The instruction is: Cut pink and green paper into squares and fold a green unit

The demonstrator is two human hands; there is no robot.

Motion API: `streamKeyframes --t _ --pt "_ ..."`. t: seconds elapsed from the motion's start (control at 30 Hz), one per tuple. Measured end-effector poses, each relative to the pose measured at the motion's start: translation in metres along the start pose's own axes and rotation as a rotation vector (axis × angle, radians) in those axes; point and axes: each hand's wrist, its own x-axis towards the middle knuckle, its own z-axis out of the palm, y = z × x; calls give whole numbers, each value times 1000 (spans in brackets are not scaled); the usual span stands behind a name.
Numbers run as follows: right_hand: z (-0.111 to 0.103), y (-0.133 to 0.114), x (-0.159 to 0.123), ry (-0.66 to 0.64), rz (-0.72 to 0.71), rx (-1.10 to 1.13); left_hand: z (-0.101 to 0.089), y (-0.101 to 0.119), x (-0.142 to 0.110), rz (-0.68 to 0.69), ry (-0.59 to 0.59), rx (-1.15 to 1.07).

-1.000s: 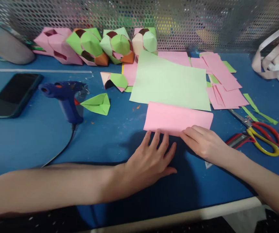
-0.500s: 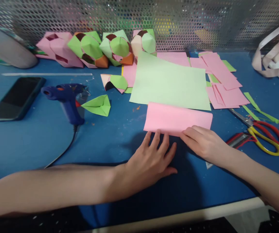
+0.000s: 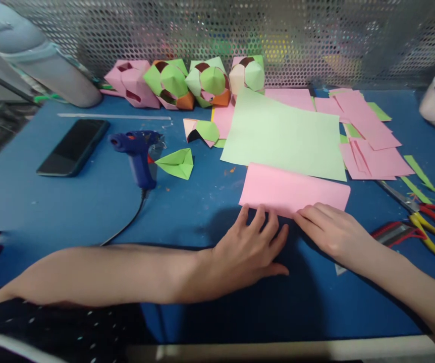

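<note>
A pink sheet of paper (image 3: 293,189), folded over on itself with a rounded far edge, lies on the blue table in front of me. My left hand (image 3: 251,247) rests its spread fingertips along the paper's near edge, thumb out to the side. At the right part of that same edge, my right hand (image 3: 327,227) has its fingers pressed together on the paper, pinching or pressing it. Just behind the folded sheet is a larger pale green sheet (image 3: 285,136).
A blue glue gun (image 3: 138,156), a phone (image 3: 72,147) and a green folded piece (image 3: 177,164) lie left. Folded paper shapes (image 3: 172,83) line the mesh panel. Right are pink sheets (image 3: 372,159), scissors (image 3: 416,209) and a red cutter (image 3: 395,233). A bottle (image 3: 56,68) stands back left.
The camera view has turned left, so everything sits further right in the picture. Both hands keep nearly the same place on the pink paper.
</note>
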Motion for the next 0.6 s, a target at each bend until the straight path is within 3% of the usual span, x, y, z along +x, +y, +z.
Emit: streamKeyframes --t 0.6 --pt "0 1 2 29 -2 -33 -8 -3 2 -29 -43 16"
